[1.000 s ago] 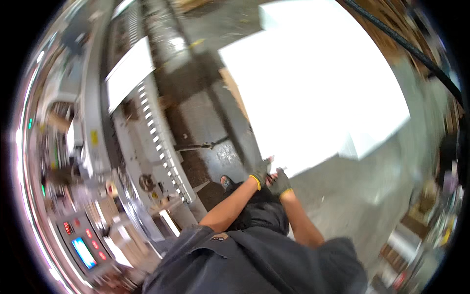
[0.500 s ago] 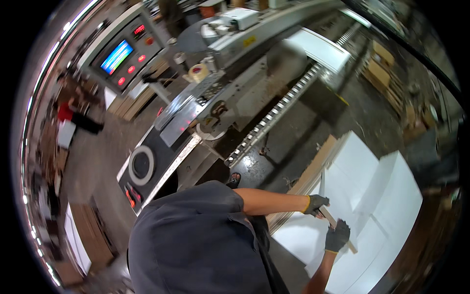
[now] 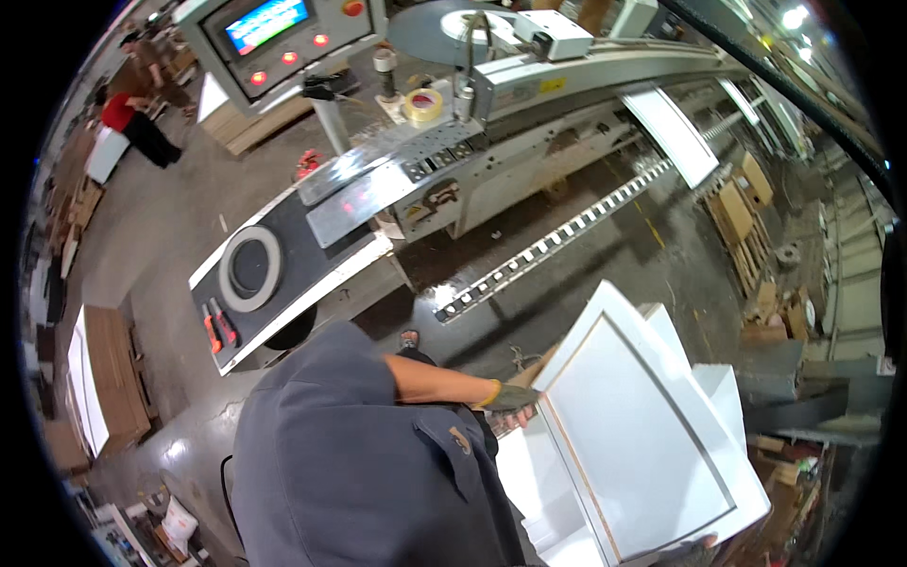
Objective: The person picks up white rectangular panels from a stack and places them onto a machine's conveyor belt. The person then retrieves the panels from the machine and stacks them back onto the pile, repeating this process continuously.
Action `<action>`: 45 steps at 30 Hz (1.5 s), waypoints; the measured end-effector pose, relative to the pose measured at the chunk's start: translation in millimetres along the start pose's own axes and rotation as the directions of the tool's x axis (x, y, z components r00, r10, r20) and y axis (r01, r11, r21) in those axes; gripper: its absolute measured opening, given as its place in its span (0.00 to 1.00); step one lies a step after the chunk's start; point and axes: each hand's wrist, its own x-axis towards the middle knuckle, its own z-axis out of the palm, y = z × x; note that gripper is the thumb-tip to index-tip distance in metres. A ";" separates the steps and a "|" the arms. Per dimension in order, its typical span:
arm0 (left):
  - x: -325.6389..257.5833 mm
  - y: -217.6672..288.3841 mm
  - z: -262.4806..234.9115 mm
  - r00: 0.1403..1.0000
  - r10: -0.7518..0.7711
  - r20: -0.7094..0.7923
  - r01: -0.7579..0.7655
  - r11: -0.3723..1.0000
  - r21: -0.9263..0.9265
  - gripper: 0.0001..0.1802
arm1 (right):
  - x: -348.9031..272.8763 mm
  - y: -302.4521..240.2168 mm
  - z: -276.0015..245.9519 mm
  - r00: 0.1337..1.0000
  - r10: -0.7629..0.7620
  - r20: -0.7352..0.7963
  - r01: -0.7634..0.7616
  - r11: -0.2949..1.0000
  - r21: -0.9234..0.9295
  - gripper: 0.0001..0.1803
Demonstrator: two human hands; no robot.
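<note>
1) White panel (image 3: 638,425) swings its broad framed face into view above white boards (image 3: 527,477); half a second ago, a narrow brown strip
2) Left hand (image 3: 513,401) grips its left corner
3) Right hand (image 3: 707,541) mostly hidden, grip can't be told

The control panel (image 3: 326,66) stands at the upper left, with a lit screen (image 3: 266,23) and glowing red buttons (image 3: 289,58). The bench (image 3: 314,260) below it has a dark top. It carries a grey ring (image 3: 275,269) and two red-handled tools (image 3: 223,321) lying side by side. A roll of tape (image 3: 422,105) sits at the near end of the machine (image 3: 529,203). The roller rail (image 3: 567,230) runs alongside. Cardboard (image 3: 732,208) lies on a wooden pallet (image 3: 746,262) at the right.
</note>
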 end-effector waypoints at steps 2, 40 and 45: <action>-14.7 -23.4 7.1 0.951 0.271 0.151 -0.245 0.954 -0.173 0.37 | -10.3 -14.2 -15.8 0.982 -0.013 -0.189 0.017 1.000 0.018 0.23; -440.8 9.8 -53.5 -0.411 0.460 -0.787 -0.685 0.415 0.599 0.32 | -210.0 -77.7 581.8 0.730 0.511 0.454 -0.654 0.717 0.243 0.27; -426.1 28.5 -16.0 -0.572 0.320 -0.755 -0.696 0.299 0.653 0.35 | -210.3 -98.5 593.0 0.603 0.621 0.501 -0.771 0.614 0.166 0.28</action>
